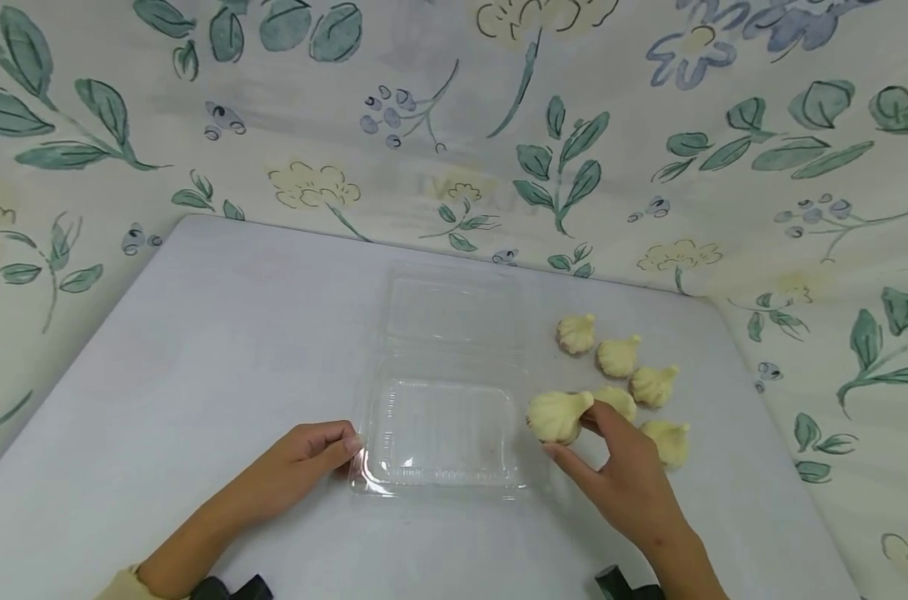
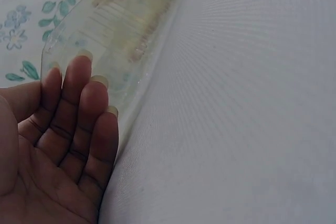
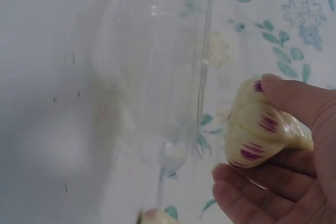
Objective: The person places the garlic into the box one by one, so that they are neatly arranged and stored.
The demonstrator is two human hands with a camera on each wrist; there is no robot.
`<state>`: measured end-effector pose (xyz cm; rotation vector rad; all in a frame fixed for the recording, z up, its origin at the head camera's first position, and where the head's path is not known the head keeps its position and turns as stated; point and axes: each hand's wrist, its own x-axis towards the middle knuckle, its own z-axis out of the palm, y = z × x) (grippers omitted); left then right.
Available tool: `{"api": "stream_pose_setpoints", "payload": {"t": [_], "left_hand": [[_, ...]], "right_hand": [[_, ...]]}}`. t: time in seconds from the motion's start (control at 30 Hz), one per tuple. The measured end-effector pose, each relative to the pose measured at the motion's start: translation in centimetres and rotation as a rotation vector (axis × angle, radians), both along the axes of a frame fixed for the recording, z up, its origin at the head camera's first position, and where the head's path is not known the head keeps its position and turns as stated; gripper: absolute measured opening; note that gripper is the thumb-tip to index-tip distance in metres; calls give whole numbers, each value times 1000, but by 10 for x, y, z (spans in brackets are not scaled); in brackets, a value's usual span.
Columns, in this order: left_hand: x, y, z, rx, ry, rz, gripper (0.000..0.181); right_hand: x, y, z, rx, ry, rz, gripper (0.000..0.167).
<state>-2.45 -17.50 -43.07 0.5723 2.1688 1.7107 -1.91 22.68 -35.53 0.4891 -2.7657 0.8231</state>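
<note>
A clear plastic container lies on the table with its lid folded back behind it. At its left edge my left hand pinches the rim; in the left wrist view the fingers lie against the clear wall. My right hand holds a pale yellow garlic bulb between thumb and fingers, just right of the container. Purple streaks mark that bulb in the right wrist view, where the hand grips it beside the clear wall.
Several more garlic bulbs stand on the white table right of the container, some close behind my right hand. Patterned cloth hangs along the table's back edge. Dark objects show at the bottom edge of the head view.
</note>
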Motion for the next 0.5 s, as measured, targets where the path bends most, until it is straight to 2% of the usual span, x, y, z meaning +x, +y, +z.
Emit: {"api": "stream_pose_setpoints", "payload": {"t": [0.13,0.37,0.5], "left_hand": [[0,0,1,16,-4,-9,26],[0,0,0,43,6,-21,26],[1,0,1,56,11,-24,25]], "right_hand": [[-2,-10,-2,0,16,43,47],[-4,-30,-4,-21,-40,128,55],[-6,-45,-6,6,-39,147,60]]}}
